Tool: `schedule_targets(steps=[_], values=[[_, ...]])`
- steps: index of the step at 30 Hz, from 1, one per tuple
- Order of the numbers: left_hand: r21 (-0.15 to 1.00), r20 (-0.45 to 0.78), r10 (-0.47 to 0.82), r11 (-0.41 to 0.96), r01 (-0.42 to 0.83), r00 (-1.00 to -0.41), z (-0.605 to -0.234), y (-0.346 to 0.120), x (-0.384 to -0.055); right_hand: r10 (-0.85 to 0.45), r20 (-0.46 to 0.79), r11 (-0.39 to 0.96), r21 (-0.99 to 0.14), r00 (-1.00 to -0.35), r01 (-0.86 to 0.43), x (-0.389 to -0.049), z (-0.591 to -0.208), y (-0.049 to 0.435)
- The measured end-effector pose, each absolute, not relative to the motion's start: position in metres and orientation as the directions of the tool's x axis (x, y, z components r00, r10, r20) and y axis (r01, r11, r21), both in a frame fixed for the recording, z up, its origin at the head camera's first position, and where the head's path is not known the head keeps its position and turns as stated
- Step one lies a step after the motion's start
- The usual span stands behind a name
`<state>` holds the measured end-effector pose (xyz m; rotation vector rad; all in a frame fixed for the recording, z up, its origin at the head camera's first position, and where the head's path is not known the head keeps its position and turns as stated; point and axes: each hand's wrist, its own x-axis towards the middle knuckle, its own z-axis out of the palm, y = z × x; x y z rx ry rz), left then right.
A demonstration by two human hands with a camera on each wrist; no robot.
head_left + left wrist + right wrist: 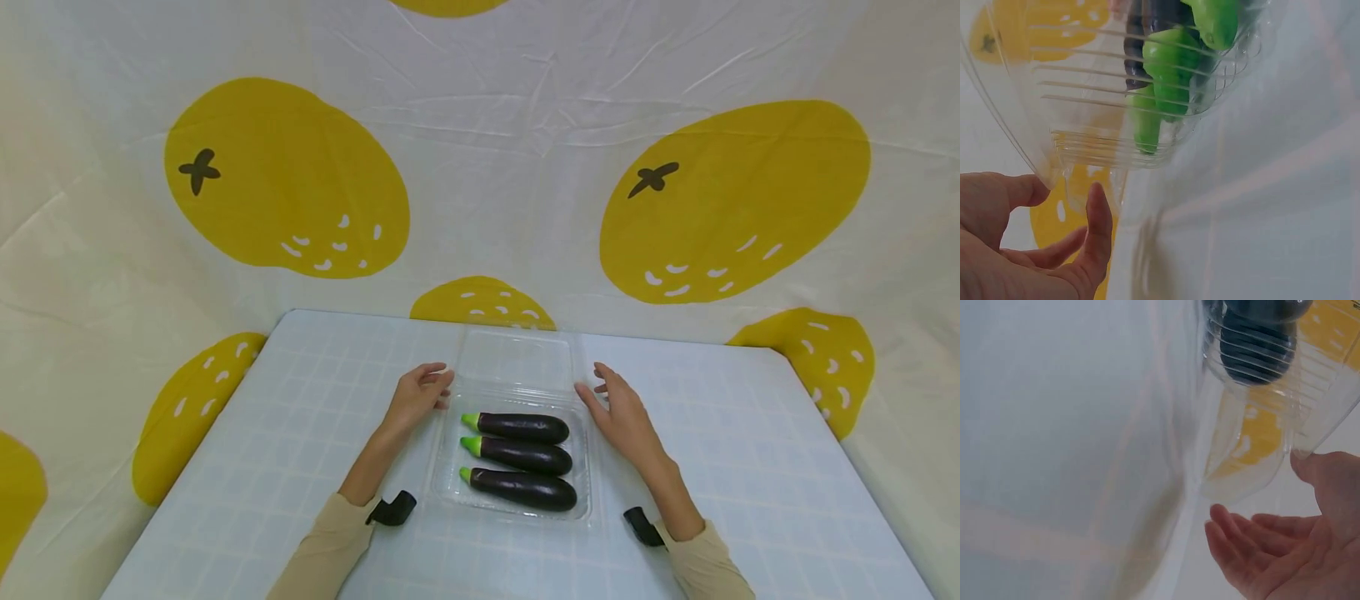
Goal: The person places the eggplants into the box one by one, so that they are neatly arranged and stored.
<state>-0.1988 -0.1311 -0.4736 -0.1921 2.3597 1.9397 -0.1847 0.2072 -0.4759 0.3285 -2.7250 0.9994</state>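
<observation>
A clear plastic clamshell box (590,483) lies on the table with its lid (516,358) folded back, away from me. Three dark purple eggplants (523,490) lie side by side in the base, green stem ends to the left. At the box's left side, near the hinge, is my left hand (420,396); in the left wrist view one fingertip (1038,190) meets the clear rim, the others stand apart from it. On the right side my right hand (618,417) is spread, its thumb (1304,465) at the rim and its fingers relaxed, holding nothing.
The table (750,467) has a pale checked cloth. Behind it hangs a white curtain (510,167) printed with large yellow fruit shapes. A black wrist camera (393,508) sits by the left cuff, another black camera (642,527) by the right cuff.
</observation>
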Motion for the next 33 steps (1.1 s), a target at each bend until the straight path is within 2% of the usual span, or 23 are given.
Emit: schedule_targets(steps=[8, 25, 33], values=[[0.978, -0.126, 0.005, 0.166, -0.123, -0.992, -0.476, -0.134, -0.211, -0.143, 0.27, 0.678, -0.674, -0.952, -0.293, -0.193, -0.479, 0.205], [0.994, -0.083, 0.083, 0.077, -0.076, -0.993, -0.475, -0.138, -0.215, -0.14, 0.313, 0.652, -0.685, -0.939, -0.326, -0.196, -0.476, 0.204], [0.997, -0.074, 0.086, 0.022, -0.073, -0.993, -0.471, -0.138, -0.213, -0.156, 0.397, 0.639, -0.658, -0.905, -0.398, -0.195, -0.474, 0.206]])
